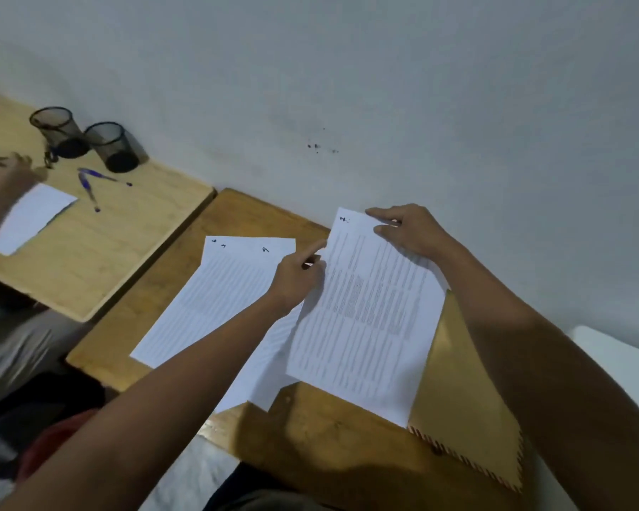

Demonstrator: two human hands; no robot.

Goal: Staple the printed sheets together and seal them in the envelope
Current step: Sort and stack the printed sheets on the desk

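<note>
Two hands clamp one sheet (pixel 362 326): left hand (pixel 299 276) pinches its 11 o'clock edge, right hand (pixel 412 232) its 12 o'clock edge; envelope (pixel 469 407) underneath, toward 4 o'clock.

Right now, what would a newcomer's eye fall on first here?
The left hand and right hand hold a printed sheet at the middle of the desk. Other sheets fan out to its left, and a brown envelope with a striped edge lies partly under it, near right. Two black mesh cups stand far left.
</note>
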